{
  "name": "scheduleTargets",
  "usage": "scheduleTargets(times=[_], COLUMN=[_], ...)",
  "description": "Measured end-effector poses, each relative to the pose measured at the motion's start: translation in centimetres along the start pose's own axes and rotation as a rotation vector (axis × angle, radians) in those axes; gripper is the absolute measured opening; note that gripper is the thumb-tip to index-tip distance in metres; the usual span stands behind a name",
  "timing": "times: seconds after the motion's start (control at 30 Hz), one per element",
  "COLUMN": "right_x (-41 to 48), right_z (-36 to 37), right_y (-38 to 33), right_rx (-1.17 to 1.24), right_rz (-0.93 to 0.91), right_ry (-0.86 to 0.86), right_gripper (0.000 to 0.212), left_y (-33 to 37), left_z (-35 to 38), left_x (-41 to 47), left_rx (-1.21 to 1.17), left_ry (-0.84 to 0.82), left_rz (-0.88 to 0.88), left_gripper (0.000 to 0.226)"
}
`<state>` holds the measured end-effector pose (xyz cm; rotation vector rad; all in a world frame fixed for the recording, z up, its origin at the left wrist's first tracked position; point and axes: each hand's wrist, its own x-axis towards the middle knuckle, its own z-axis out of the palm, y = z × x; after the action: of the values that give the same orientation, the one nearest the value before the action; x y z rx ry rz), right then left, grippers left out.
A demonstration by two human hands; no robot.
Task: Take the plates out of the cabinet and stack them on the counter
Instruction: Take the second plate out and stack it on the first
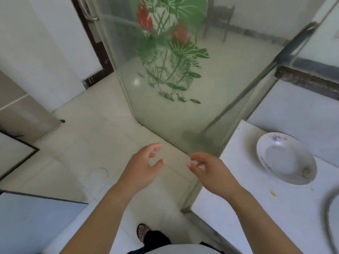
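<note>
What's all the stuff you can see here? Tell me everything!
plate: one, white with flowers on the rim, on the counter.
counter: one, white, right side.
glass door: one, frosted with green leaves and red flowers, middle.
chair: one, dark, behind the glass, top.
floor: pale tiles, left and middle.
shoe: one, patterned, bottom middle.
left hand: one, empty, fingers loosely curled, over the floor.
right hand: one, empty, fingers loosely curled, by the counter's corner.
</note>
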<state>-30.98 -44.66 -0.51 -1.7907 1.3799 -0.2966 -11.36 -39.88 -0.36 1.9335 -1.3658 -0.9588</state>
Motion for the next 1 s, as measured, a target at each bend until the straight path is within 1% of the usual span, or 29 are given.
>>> scheduleTargets(times=[0.17,0.27,0.37,0.47,0.57,0.73,0.87,1.0], right_x=[4.4,6.7,8.5,10.1,12.2,17.3,23.6,30.7], right_z=[6.6,10.4,13.6,16.1,18.3,21.0,23.2,25.0], right_y=[-8.0,-12.1,-15.5,-18.5,-21.0,-24.4,-27.5,-32.4], right_rx=[-0.099,-0.166,-0.198,-0.210,-0.218,-0.217,-0.224,-0.325], right_rz=[-0.207,-0.320,-0.392,-0.441,-0.472,-0.494,-0.510,-0.621], right_ry=[-0.103,-0.232,-0.344,-0.416,-0.486,-0.555,-0.592,-0.602], right_gripper=[0.038,0.038,0.036,0.037,0.036,0.033,0.033,0.037], left_y=[-5.8,-9.4,-12.8,-15.4,-17.5,-20.8,-23.0,-23.6], left_z=[-9.3,-14.2,-18.1,-20.6,-22.2,-25.1,-28.5,-33.1], left_x=[-0.8,-2.3,-4.2,-5.4,-5.6,-3.3,1.3,7.7], left_rx=[-0.008,-0.037,-0.045,-0.065,-0.077,-0.067,-0.069,-0.047], left_ry=[0.182,0.329,0.440,0.519,0.573,0.601,0.660,0.698], left_rz=[-0.058,-0.104,-0.177,-0.250,-0.303,-0.380,-0.430,-0.450], left_gripper=[0.042,0.040,0.037,0.035,0.033,0.034,0.034,0.037])
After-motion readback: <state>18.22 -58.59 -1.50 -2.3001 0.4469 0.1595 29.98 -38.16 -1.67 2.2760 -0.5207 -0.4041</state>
